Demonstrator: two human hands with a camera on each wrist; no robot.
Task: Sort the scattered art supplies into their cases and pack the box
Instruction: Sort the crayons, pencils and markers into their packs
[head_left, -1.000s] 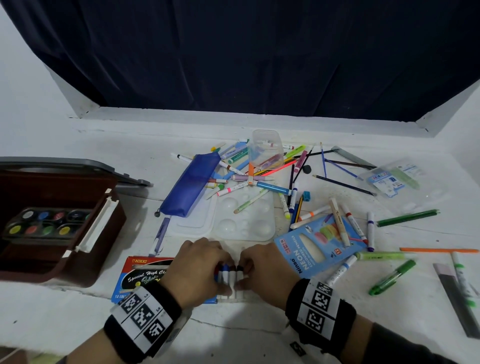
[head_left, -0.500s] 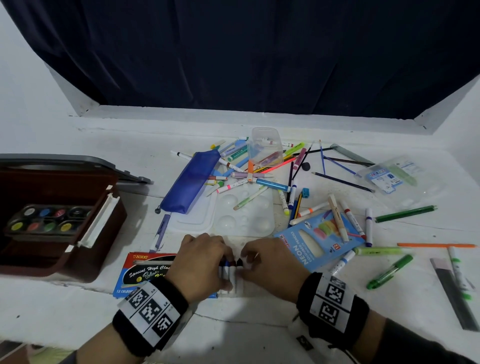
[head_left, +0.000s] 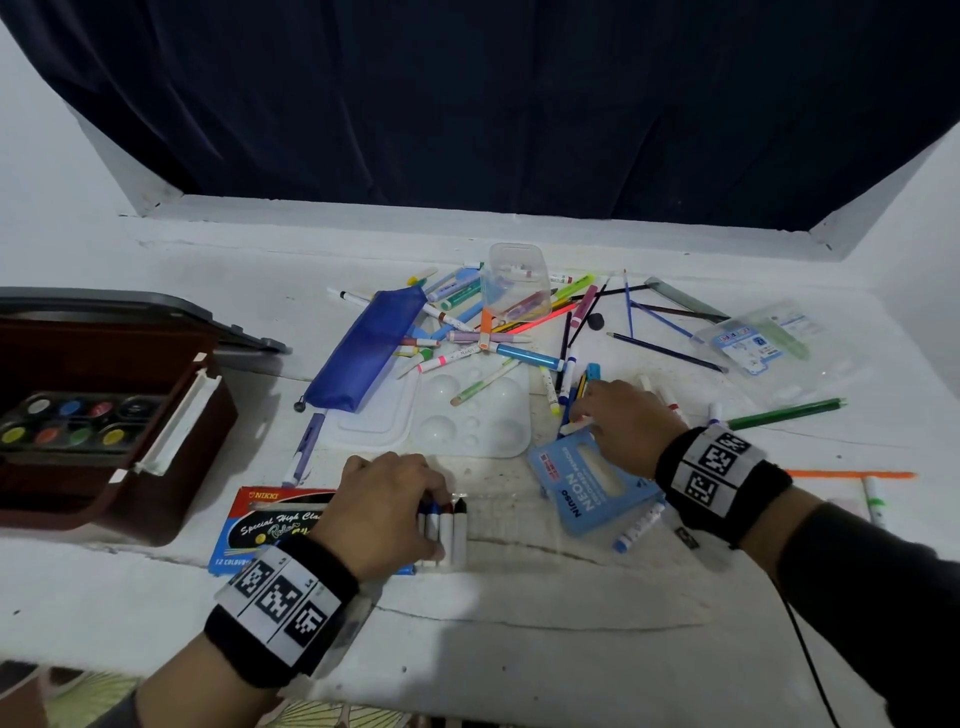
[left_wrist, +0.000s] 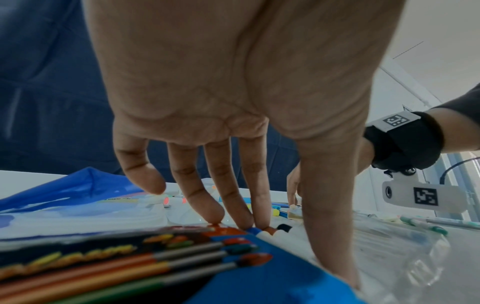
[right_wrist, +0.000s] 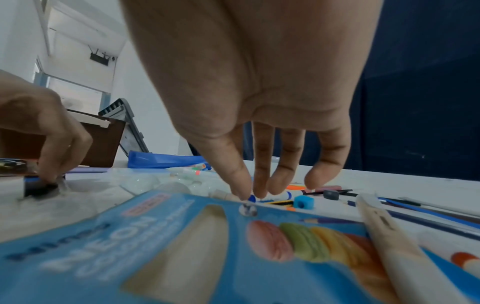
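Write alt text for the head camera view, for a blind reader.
The left hand presses on a row of markers while the right hand reaches into loose pens beside a blue pencil box. An open brown box of paints sits left.

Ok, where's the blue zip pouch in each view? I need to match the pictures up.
Head: the blue pouch lies slanted at centre, left of the marker pile.
Left wrist: the pouch is at far left, behind the little finger.
Right wrist: the pouch is in the middle distance, left of the fingers.
Shared landmark: the left hand pressing the row of capped markers.
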